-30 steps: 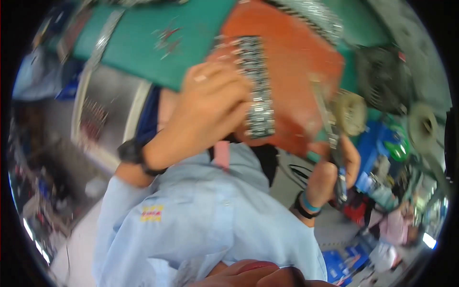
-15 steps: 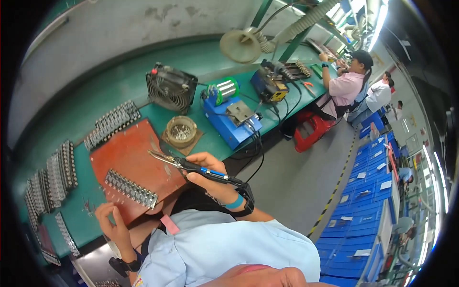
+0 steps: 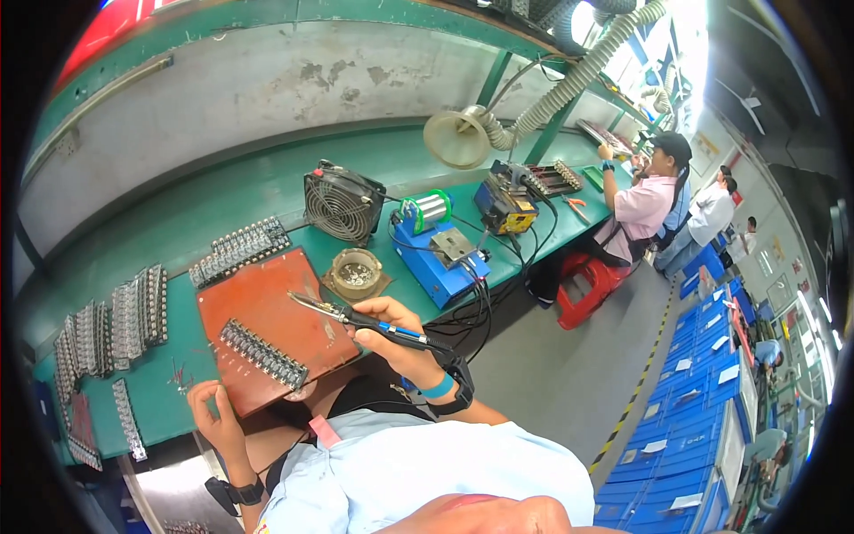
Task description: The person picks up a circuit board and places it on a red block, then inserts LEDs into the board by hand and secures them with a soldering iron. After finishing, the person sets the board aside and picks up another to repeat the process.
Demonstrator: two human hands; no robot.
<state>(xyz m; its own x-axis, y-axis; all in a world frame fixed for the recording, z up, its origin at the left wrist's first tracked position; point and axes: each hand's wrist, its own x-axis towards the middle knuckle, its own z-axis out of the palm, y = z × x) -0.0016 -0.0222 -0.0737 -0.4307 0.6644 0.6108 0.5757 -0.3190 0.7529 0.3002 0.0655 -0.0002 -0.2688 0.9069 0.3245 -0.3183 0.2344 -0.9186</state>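
Note:
My right hand [image 3: 398,340] is closed round a soldering iron [image 3: 384,329] with a black and blue handle. Its metal tip points left, above the red-brown work mat [image 3: 267,289]. On the mat's front part lies a strip of small metal-and-black components [image 3: 264,354], with short thin leads along its left side. At the mat's front left corner, near that strip, is my left hand [image 3: 218,420], its thumb and forefinger drawn together in a pinch. Whatever may be between those fingertips is too small to make out.
More component strips lie at the mat's back edge [image 3: 238,252] and at left [image 3: 140,316]. Behind the mat are a round pot [image 3: 357,274], a black fan [image 3: 345,203], a blue solder feeder [image 3: 440,258] and a soldering station [image 3: 507,203]. An extraction hose [image 3: 463,138] hangs above. A co-worker [image 3: 648,200] sits right.
The view has tilted up, showing more wall and shelf. My right hand still holds the soldering iron over the mat; my left hand stays pinched beside the mat's corner.

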